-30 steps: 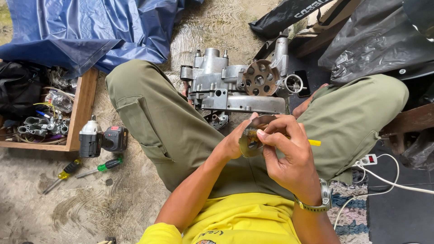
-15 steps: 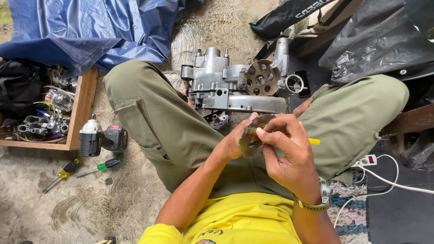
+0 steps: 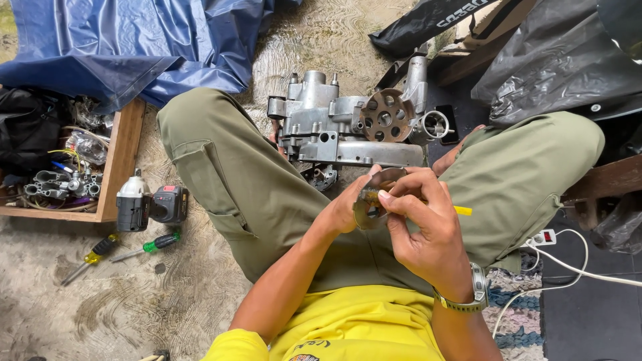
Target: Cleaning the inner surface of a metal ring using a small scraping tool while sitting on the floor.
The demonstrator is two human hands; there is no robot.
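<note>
Screwdrivers (image 3: 117, 251) lie on the floor at the left, near a power drill (image 3: 150, 206). Left hand (image 3: 344, 210) wraps around a round metal part (image 3: 370, 200), mostly hidden behind it. Right hand (image 3: 424, 230) pinches a yellow stick (image 3: 463, 210) against the part, its tip hidden. Above sits a big grey engine case (image 3: 348, 127).

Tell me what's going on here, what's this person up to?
A person sits on the floor with legs apart, holding a round metal disc in the left hand. The right hand works a yellow-handled tool against it. An engine casing rests on the floor between the knees. To the left lie a cordless driver, two screwdrivers and a wooden box of parts.
</note>
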